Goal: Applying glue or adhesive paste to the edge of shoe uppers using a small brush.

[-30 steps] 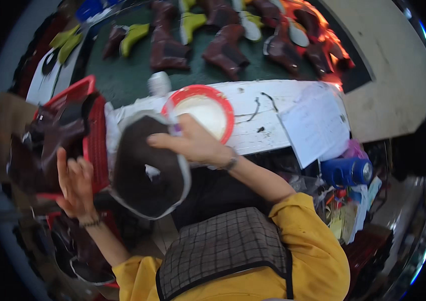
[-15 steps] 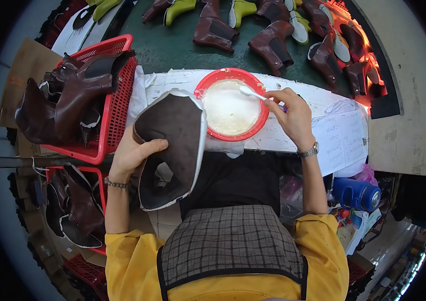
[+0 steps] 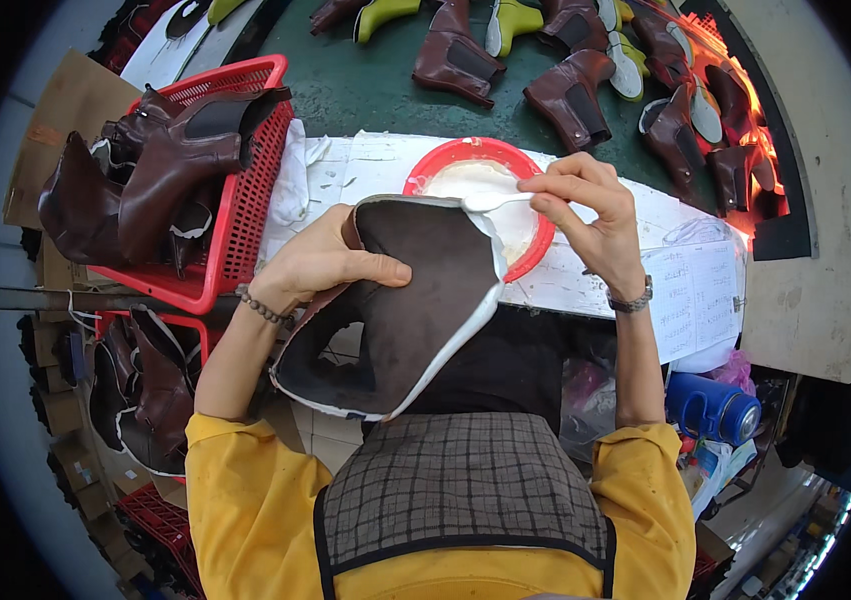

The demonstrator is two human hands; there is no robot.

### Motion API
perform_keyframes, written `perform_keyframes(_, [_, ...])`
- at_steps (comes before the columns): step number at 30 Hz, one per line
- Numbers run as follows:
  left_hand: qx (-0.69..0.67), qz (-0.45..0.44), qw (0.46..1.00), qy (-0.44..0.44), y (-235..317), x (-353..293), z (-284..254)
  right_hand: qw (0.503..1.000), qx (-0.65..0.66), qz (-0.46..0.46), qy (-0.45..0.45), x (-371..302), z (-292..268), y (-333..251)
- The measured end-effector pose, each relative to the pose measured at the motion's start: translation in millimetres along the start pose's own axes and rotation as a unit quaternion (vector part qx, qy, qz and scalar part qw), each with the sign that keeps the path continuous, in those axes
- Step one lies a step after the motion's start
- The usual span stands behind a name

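Observation:
My left hand [image 3: 330, 258] grips a dark brown boot upper [image 3: 432, 290], its thumb lying on the brown surface and its fingers hidden behind. A pale white strip runs along the upper's edge. Between the thumb and fingers of my right hand [image 3: 590, 212] is a white toothbrush [image 3: 493, 200]. Its head meets the top edge of the upper, close to the corner; the bristles cannot be made out. Behind the upper stands a red bowl [image 3: 535, 250] of creamy white paste [image 3: 465, 180], partly covered by it.
A red basket [image 3: 235, 235] of brown boots [image 3: 170, 170] stands at left, with more boot uppers [image 3: 160, 390] below. Brown and lime-green boots [image 3: 455, 60] lie on the green surface [image 3: 345, 100] beyond. At right are written sheets [image 3: 695, 300] and a blue flask [image 3: 710, 405].
My left hand has brought the upper rightward and tilted it, so it now covers part of the bowl. The toothbrush has gone from over the paste to the upper's edge.

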State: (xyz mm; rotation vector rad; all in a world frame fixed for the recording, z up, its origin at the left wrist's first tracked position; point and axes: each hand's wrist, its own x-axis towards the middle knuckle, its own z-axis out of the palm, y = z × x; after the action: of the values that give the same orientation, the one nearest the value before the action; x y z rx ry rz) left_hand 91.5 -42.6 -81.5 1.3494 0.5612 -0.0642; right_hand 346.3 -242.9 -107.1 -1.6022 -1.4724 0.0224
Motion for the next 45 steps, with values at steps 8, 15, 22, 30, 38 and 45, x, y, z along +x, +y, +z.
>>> perform_keyframes(8, [-0.051,0.099,0.989,0.092,16,-11,-8,0.997,-0.034,0.005,0.068,-12,14,-7])
perform_keyframes(15, [0.066,0.214,0.947,0.229,19,-15,-14,0.999,-0.024,0.018,0.033,-25,31,-25])
perform_keyframes(22, [0.357,0.231,0.815,0.394,-9,30,-61,0.943,-0.308,0.098,-0.081,-30,34,27])
perform_keyframes(30, [0.583,0.176,0.746,0.269,-89,0,-67,0.955,-0.223,0.196,-0.027,-40,18,18])
perform_keyframes(38, [0.458,0.234,0.800,0.311,-82,-14,-68,0.971,-0.111,0.209,0.038,-55,18,25])
perform_keyframes(45, [0.458,0.354,0.783,0.227,-78,-47,-35,0.992,0.044,0.094,0.074,-6,37,4])
